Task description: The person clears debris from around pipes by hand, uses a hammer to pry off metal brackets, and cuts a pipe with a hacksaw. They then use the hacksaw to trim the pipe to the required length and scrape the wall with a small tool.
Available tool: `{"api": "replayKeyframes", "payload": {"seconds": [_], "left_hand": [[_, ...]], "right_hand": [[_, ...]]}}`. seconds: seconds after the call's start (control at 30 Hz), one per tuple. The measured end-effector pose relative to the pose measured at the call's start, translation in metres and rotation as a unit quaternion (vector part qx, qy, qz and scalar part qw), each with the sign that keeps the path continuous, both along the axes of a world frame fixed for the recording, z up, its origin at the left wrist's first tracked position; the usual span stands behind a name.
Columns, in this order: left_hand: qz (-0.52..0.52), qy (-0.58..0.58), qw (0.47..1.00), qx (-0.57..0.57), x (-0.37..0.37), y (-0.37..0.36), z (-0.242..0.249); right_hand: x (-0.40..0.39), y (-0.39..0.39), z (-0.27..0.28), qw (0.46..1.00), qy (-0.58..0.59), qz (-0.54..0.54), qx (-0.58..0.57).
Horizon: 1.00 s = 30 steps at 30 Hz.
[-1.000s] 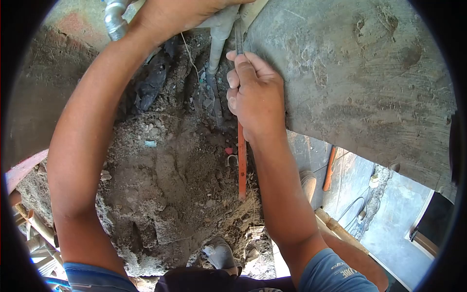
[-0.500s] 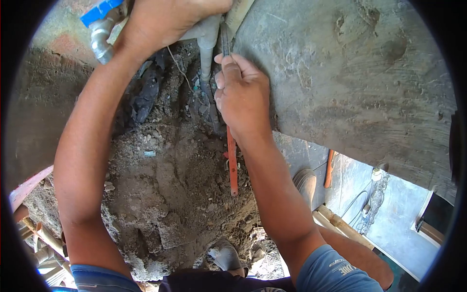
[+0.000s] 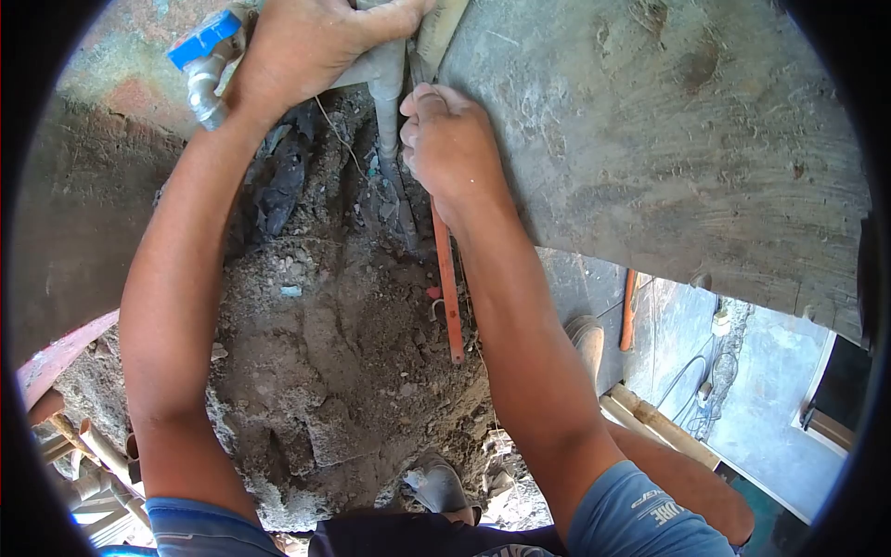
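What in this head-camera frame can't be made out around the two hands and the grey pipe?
- Head view: the left hand covers the grey pipe where it grips; the frame's top edge cuts both off.
- Head view: the right hand hides the upper part of the orange-handled tool, so its working end is unseen.
- Head view: the blue-handled tap joins the pipe behind the left hand.

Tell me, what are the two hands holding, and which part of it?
The right hand grips an orange-handled tool near its upper, blade end. The left hand clasps the grey pipe at its top bend, beside the blue-handled tap.
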<state>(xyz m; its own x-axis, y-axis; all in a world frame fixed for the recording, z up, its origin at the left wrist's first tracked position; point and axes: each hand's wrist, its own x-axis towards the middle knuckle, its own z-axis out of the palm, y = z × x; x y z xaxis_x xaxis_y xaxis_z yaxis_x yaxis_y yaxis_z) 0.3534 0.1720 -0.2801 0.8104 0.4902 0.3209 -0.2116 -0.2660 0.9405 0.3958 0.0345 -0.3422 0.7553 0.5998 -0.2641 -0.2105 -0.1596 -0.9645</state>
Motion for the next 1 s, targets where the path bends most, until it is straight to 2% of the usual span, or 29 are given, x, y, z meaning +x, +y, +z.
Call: {"api": "replayKeyframes", "payload": {"seconds": [0.1,0.17,0.3,0.37,0.4,0.5,0.53,0.57,0.63,0.7,0.73,0.77,0.8,0.83,0.9,0.93,1.0], "left_hand": [[-0.004,-0.010,1.000,0.017,0.002,0.003,-0.003],[-0.011,-0.047,0.999,-0.009,0.005,0.005,-0.009],[-0.004,-0.030,0.999,0.016,0.004,0.004,-0.006],[0.024,0.028,0.999,0.028,0.000,0.001,0.003],[0.009,0.005,0.999,0.033,-0.001,0.001,0.002],[0.012,0.020,1.000,0.020,0.000,0.001,0.004],[0.012,0.017,1.000,0.018,0.001,0.000,0.003],[0.010,0.002,1.000,0.017,0.000,-0.001,0.001],[0.009,-0.016,1.000,0.022,0.000,0.001,0.003],[0.031,0.046,0.998,0.029,0.000,0.000,0.003],[0.031,0.046,0.998,0.031,0.002,0.003,-0.001],[0.009,0.007,0.998,0.070,0.003,0.008,-0.008],[-0.017,-0.034,0.993,0.109,0.004,0.009,-0.010],[-0.018,-0.038,0.993,0.110,0.004,0.012,-0.010],[-0.024,-0.014,0.992,0.124,0.002,0.013,-0.009],[-0.025,-0.014,0.992,0.125,0.003,0.012,-0.010],[-0.019,-0.023,0.997,0.077,0.003,0.009,-0.010]], "right_hand": [[0.001,0.001,0.011,1.000,0.017,-0.012,-0.013],[0.001,0.001,0.023,0.995,0.092,-0.016,-0.028],[-0.003,0.001,0.016,0.998,0.050,-0.029,-0.027],[-0.005,-0.001,0.021,0.997,0.069,-0.029,-0.032],[-0.004,0.000,0.020,0.997,0.067,-0.030,-0.030],[0.000,-0.001,-0.004,0.998,0.018,-0.019,-0.051],[-0.002,-0.001,-0.021,0.987,-0.143,-0.044,-0.067],[-0.004,0.000,-0.038,0.949,-0.299,-0.067,-0.081],[-0.004,0.006,-0.044,0.954,-0.286,-0.080,-0.039],[-0.009,0.006,-0.025,0.993,-0.099,-0.068,-0.025],[-0.006,0.006,-0.011,0.993,-0.098,-0.067,-0.024],[-0.001,0.003,0.010,0.997,0.063,-0.053,-0.011],[0.003,0.000,0.022,0.975,0.220,-0.040,0.002],[0.003,-0.001,0.023,0.975,0.216,-0.041,0.004],[-0.002,0.001,0.014,0.996,0.054,-0.035,-0.061],[0.001,0.002,-0.016,0.991,-0.101,-0.025,-0.079],[-0.009,0.010,-0.027,0.993,-0.094,-0.051,-0.043]]}}
